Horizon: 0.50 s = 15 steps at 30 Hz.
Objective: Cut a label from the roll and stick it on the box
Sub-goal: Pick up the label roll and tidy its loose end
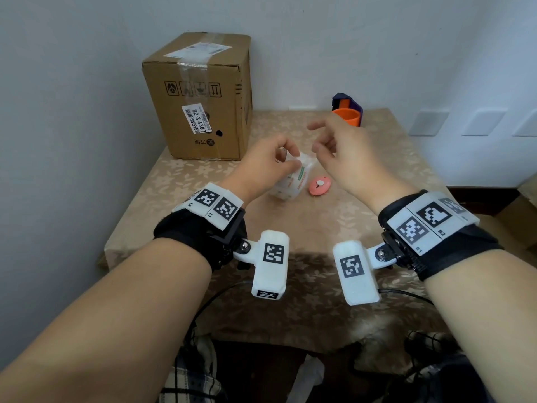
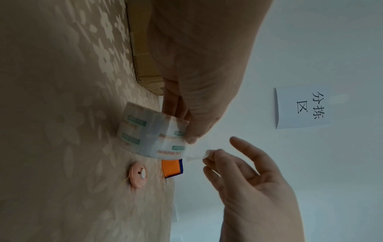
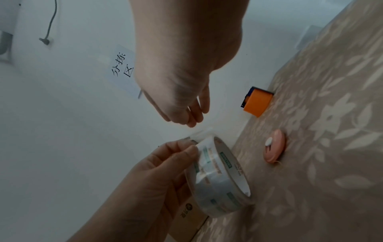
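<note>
While the head view hides the fingertips behind knuckles, my left wrist view shows them: my right hand [image 2: 248, 185] pinches the free end of the label strip [image 2: 196, 155] between thumb and forefinger, other fingers fanned loose. My left hand [image 1: 261, 167] curls round the roll [image 3: 219, 176], thumb pressed on its outer wrap.

Right wrist view gives the roll's shape best: a wide hoop of glossy, near-clear film, printed with repeating green and orange blocks, hollow core open toward the lens. It is held tilted just above the tablecloth [image 1: 305, 228], whether touching it I cannot tell.

Head view alone shows the box [image 1: 200, 97]: brown corrugated cardboard, upright at the table's far left corner, clear tape along its top seam, a white barcode sticker on its front. It stands apart from the roll, behind my left hand.

Pink round cutter [image 1: 319, 186], smooth plastic with a white button, lies flat just right of the roll. Orange cylinder in a dark blue holder [image 1: 347, 112] sits at the far edge by the wall. Cloth is beige, woven with pale flowers. Wrist views catch a white paper sign [image 2: 300, 108] on the wall, unseen from the head.

Both forearms reach forward, wrists raised, hands close together.
</note>
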Motion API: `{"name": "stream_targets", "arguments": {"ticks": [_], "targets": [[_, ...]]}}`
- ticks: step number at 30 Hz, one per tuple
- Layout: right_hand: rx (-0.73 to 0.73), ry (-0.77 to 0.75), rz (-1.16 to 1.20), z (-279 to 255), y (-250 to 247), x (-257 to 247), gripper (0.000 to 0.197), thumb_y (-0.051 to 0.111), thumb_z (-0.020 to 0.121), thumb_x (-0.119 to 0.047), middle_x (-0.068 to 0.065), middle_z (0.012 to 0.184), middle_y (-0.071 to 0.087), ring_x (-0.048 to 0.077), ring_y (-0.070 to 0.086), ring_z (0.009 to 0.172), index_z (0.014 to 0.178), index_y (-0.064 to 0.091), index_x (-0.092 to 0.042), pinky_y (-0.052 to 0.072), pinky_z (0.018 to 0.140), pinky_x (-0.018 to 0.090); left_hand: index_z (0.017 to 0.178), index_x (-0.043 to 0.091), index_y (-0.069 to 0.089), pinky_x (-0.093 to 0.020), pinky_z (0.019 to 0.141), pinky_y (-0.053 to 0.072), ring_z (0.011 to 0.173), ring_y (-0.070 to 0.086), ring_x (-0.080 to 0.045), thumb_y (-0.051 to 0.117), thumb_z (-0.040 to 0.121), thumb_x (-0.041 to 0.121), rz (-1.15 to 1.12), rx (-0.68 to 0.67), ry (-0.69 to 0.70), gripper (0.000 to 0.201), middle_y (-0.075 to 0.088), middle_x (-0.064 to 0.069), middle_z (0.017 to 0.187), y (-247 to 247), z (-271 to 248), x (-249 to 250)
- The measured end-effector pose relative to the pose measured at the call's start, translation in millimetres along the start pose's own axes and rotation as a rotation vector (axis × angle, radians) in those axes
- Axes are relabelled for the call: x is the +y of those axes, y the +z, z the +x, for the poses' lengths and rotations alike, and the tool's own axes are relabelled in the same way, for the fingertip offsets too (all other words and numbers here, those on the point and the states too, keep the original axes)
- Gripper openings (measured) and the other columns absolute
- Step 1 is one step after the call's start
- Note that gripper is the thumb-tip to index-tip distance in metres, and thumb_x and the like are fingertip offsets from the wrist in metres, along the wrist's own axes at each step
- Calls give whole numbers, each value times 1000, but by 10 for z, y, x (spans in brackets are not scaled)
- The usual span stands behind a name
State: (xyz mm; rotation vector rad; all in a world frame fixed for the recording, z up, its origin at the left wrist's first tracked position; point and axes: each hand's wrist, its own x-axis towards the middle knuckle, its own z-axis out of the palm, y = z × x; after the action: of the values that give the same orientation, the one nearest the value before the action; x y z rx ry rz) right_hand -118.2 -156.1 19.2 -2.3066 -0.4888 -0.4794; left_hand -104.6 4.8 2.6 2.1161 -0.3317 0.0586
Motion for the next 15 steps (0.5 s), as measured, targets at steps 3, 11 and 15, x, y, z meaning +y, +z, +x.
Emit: {"name": "stream_targets", "arguments": {"ticks": [3, 11, 15], "targets": [[16, -6, 41, 7, -12, 0, 28, 52, 84, -2, 0, 81, 60, 17, 59, 75, 110, 51, -12, 53, 74, 37, 82, 22, 57, -32, 67, 45, 69, 51, -17, 65, 87, 15, -6, 3, 1, 12, 53, -6, 76, 4, -12, 18], [-216, -50, -45, -36, 64, 84, 65, 70, 74, -17, 8, 111, 50, 15, 47, 102, 132, 40, -19, 43, 90, 32, 83, 9, 59, -36, 63, 44, 67, 51, -23, 61, 91, 24, -125, 16, -6, 17, 58, -21, 75, 2, -40, 42], [-32, -63, -33, -4, 54, 27, 44, 59, 83, -5, 4, 90, 59, 20, 58, 86, 125, 49, -14, 50, 82, 41, 82, 9, 59, -36, 63, 43, 67, 51, -22, 60, 91, 26, -123, 11, -3, 20, 56, -18, 73, 12, -27, 36]]}}
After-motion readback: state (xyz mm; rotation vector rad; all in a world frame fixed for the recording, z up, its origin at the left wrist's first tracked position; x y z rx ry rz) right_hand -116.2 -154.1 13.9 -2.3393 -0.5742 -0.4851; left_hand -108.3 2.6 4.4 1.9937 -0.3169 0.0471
